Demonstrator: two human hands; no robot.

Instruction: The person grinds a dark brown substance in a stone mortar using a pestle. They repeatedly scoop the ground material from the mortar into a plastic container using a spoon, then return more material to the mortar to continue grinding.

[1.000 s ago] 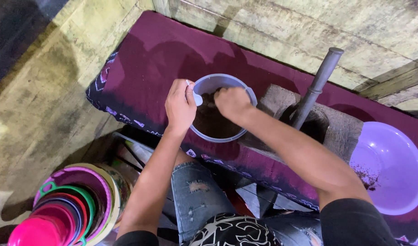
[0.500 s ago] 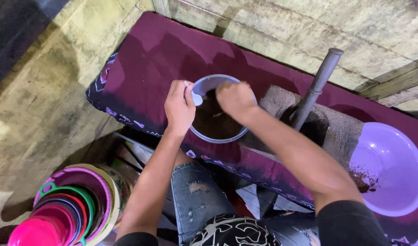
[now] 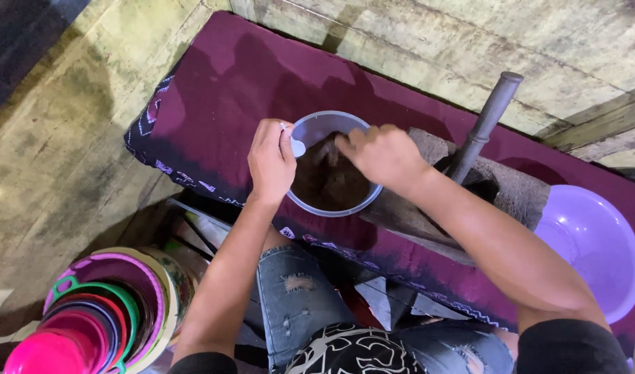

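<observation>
Both forearms reach forward from the bottom of the view and converge near the middle. The left hand (image 3: 271, 163) is curled in a grip, knuckles up, with the wrist straight. The right hand (image 3: 384, 156) is cupped palm down, its fingers (image 3: 345, 144) bent downward and pointing toward the left hand.

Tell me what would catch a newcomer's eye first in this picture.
Probably the two hands at the centre: the left hand grips the rim of a clear round tub of brown powder while the right hand reaches in. Next, the maroon cloth beneath, and the stack of bright bowls at lower left.
</observation>
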